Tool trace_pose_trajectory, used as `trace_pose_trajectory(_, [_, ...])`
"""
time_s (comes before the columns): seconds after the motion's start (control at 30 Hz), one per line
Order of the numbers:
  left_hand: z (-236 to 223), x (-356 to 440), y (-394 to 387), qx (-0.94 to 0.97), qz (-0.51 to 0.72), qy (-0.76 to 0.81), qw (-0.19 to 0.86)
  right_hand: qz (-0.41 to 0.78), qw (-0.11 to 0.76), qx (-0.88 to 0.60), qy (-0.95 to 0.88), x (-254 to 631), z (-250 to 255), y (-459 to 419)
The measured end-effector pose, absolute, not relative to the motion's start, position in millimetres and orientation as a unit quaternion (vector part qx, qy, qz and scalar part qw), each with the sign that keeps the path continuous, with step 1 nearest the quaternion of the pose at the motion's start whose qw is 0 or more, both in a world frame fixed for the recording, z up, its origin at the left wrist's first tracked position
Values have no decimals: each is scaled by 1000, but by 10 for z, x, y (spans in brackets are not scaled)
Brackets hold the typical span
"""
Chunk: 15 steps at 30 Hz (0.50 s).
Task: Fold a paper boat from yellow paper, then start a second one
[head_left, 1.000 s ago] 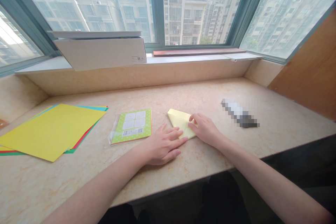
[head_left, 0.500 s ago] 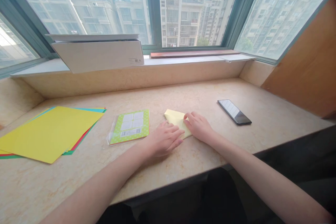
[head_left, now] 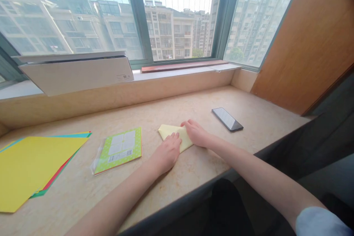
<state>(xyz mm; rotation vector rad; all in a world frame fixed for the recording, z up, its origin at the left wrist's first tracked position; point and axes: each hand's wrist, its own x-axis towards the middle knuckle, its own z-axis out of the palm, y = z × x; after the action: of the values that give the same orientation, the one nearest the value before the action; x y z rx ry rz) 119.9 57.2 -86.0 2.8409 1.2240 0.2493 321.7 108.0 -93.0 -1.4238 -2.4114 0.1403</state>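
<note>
A pale yellow folded sheet of paper (head_left: pixel 186 143) lies on the stone countertop, pointed at its left end. My left hand (head_left: pixel 169 152) rests flat over its near left part, fingers stretched out and pressing it down. At the paper's far right edge, my right hand (head_left: pixel 195 133) has its fingers curled in, with thumb and forefinger gripping the edge. Both hands cover parts of the paper, so some of its folds are hidden. Left of my hands lies a green dotted packet of paper (head_left: pixel 121 148) in a clear sleeve.
A stack of coloured sheets (head_left: pixel 41 162), yellow on top, lies at the left. To the right rests a black phone (head_left: pixel 227 119). On the sill behind stand a white box (head_left: pixel 80 75) and a flat reddish board (head_left: pixel 182 66). The counter's front edge (head_left: pixel 193 191) runs close to my forearms.
The head view has turned to the right and tilted up, so everything sits further left. My left hand's fingers have straightened over the paper; my right hand stays at its edge.
</note>
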Motion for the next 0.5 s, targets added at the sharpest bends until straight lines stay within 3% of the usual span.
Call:
trace_pose_trajectory(0.2, [-856,1077,663,919,62,383,76,7,152,-453,-878,3214,-874,1099])
trace_pose_trajectory(0.5, [-851,1095,723,927,9,373,39,-27,154,-485,-860,3210,-857,1018])
